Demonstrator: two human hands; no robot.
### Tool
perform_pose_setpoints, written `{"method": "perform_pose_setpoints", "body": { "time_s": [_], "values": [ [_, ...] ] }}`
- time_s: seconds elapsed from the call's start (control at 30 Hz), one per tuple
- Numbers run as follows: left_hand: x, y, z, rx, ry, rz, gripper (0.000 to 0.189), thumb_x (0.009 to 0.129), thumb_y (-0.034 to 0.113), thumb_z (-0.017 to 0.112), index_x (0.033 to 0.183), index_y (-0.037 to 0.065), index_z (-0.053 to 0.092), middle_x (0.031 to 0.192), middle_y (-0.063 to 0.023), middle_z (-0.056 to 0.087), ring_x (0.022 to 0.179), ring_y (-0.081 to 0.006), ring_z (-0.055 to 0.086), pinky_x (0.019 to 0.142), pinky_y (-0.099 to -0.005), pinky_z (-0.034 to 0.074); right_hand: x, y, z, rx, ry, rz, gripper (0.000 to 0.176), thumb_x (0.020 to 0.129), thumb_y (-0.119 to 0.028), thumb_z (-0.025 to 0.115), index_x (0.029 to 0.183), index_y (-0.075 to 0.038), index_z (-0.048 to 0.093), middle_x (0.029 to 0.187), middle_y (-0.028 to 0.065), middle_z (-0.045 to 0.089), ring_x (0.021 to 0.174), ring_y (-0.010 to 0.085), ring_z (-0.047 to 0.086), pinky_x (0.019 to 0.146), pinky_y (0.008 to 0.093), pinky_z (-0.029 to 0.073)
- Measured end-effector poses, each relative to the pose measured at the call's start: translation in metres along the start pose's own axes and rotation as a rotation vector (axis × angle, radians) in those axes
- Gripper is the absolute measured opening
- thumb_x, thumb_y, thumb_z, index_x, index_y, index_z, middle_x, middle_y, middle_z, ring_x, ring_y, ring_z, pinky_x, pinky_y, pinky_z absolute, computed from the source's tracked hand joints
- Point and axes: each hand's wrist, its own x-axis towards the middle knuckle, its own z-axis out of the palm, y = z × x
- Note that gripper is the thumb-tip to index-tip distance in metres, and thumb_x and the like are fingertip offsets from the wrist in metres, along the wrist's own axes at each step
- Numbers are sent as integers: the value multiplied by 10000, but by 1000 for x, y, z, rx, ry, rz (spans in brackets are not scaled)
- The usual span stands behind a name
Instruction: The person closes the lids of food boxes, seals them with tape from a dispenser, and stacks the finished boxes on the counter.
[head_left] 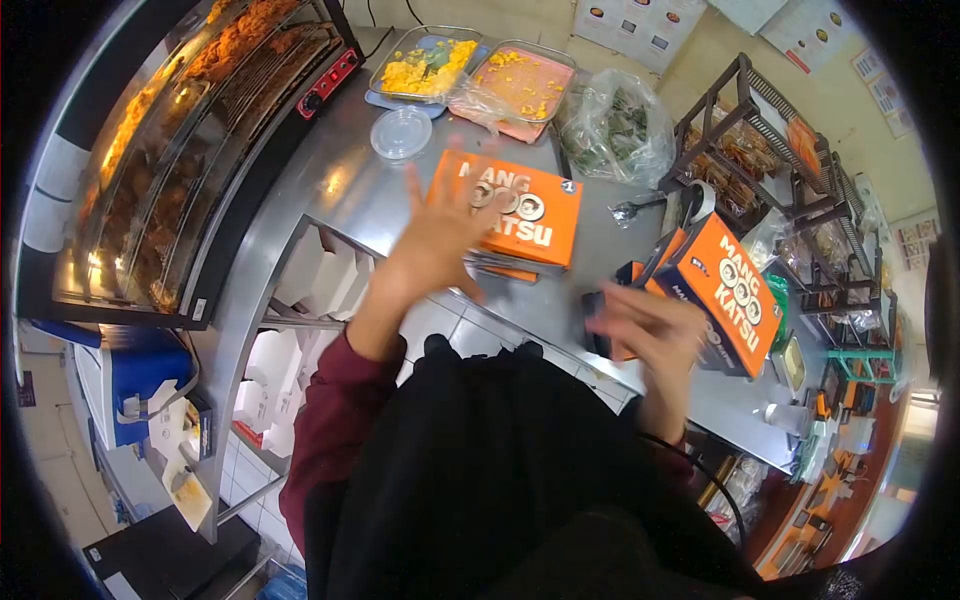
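Note:
A stack of flat orange boxes (535, 215) printed "MANG KATSU" lies on the steel counter (345, 190). My left hand (440, 240) is over its left side with the fingers spread; whether it touches the top box cannot be told. Farther right, an orange box (728, 290) with the same print leans tilted among other dark-sided boxes. Just left of it is my right hand (655, 335), blurred by motion, with its fingertips near the edge of a dark box; its grip is unclear.
A lit display case (190, 150) with fried food stands left. Behind the stack are a clear round lid (401, 133), two trays of yellow food (430, 68) (520, 85) and a plastic bag of leaves (618, 125). Dark racks (760, 130) hold packets at right.

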Motion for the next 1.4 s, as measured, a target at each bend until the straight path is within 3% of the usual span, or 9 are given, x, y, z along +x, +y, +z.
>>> {"method": "perform_pose_setpoints", "body": {
  "time_s": [0.2, 0.5, 0.6, 0.7, 0.77, 0.87, 0.97, 1.2, 1.4],
  "values": [
    [10, -55, 58, -251, 276, 147, 1085, 571, 410, 808, 1458, 195, 221, 1463, -250, 188, 1298, -524, 216, 1038, -580, 264, 39, 87, 105, 126, 230, -8, 165, 851, -58, 644, 982, 37, 680, 727, 125, 672, 470, 85, 555, 358, 156, 323],
    [4, -50, 68, -238, 350, 137, 975, 658, 414, 768, 1423, 75, 267, 1390, -330, 240, 1248, -553, 265, 1043, -539, 290, 42, 43, 125, -1253, 471, 125, 761, 739, -249, 754, 1390, -122, 380, 596, 49, 614, 478, 248, 581, 445, 322, 428],
    [4, -53, 69, -251, 366, 162, 956, 664, 413, 767, 1405, 43, 291, 1381, -345, 239, 1252, -555, 254, 1044, -541, 287, 45, 42, 118, -1150, 444, 22, 687, 698, -267, 760, 1316, -150, 484, 899, 116, 649, 819, 314, 641, 704, 401, 466],
    [5, -57, 74, -280, 393, 160, 925, 671, 412, 763, 1387, 27, 323, 1363, -344, 277, 1258, -545, 258, 1043, -558, 275, 51, 61, 97, -1512, 101, -761, 577, 627, -228, 787, 1177, -218, 612, 1201, 142, 548, 1134, 315, 510, 906, 481, 370],
    [1, -59, 80, -317, 422, 160, 896, 687, 411, 752, 1382, 26, 339, 1381, -291, 305, 1263, -523, 279, 1025, -575, 293, 54, 52, 94, -1469, -31, -491, 490, 585, -206, 801, 1058, -237, 679, 1357, 160, 413, 1287, 321, 345, 1016, 522, 229],
    [-32, -77, 93, -327, 564, 273, 715, 791, 315, 658, 1380, 60, 343, 1375, -233, 369, 1297, -421, 313, 1079, -512, 241, 53, 37, 97, -1728, 1, -212, 1037, 524, -228, 840, 1423, -229, 322, 1496, 169, 188, 1384, 369, 167, 1039, 603, 195],
    [-109, -119, 107, -479, 720, 115, 644, 815, 262, 614, 1373, 78, 349, 1400, -159, 374, 1297, -322, 356, 1081, -468, 258, 56, 21, 145, -1299, -70, -465, 1048, 569, -303, 822, 1451, -184, 267, 1515, 167, 153, 1394, 383, 126, 1052, 640, 117],
    [-433, -282, 211, 14, 1469, -1496, 390, 805, 101, 602, 1179, 21, 527, 1124, -153, 564, 1079, -311, 508, 952, -402, 361, 89, 65, 318, -852, -804, -866, 618, 697, -240, 742, 1266, -115, 536, 1341, 168, 450, 1240, 366, 407, 1014, 486, 294],
    [-718, -323, 295, 282, 1202, -2312, 505, 788, 273, 587, 1132, -85, 492, 1093, -304, 559, 1048, -411, 531, 909, -452, 402, 69, 133, 478, -482, -1336, -755, 336, 766, -201, 693, 1087, -108, 652, 1017, 121, 658, 909, 280, 624, 795, 352, 476]
  ]
}}
